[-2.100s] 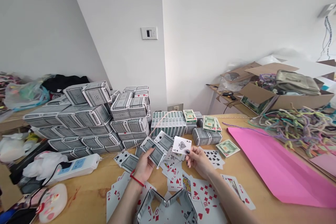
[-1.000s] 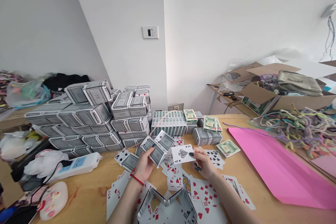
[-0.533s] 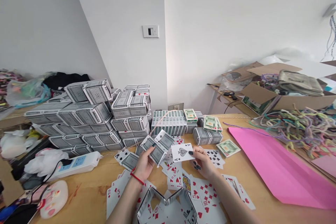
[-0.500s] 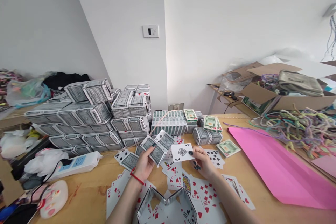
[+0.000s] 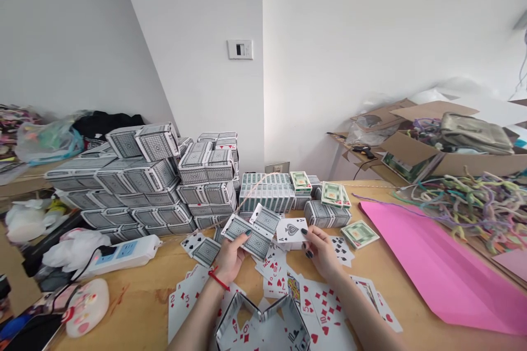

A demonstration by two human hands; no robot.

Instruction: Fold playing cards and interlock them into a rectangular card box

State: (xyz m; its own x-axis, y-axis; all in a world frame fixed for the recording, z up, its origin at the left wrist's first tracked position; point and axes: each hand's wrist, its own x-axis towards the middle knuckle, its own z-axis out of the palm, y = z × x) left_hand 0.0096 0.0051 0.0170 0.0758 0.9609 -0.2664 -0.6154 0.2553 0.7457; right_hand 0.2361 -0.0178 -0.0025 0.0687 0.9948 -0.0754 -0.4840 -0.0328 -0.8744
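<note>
- Our right hand [image 5: 323,249] pinches the ace [image 5: 290,230] by its edge: likely light, springy, slick.
- Beside it, our left hand [image 5: 231,256] clamps grey-backed cards [image 5: 260,237], probably best held centrally.

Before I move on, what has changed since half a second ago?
The right hand has moved the white ace-of-spades playing card slightly away from the person; the left hand has retilted its grey-patterned playing cards. Neither hand visibly took or released anything. The stacked grey-patterned card blocks and large pink sheet stayed put; the whole view shifted slightly.
</note>
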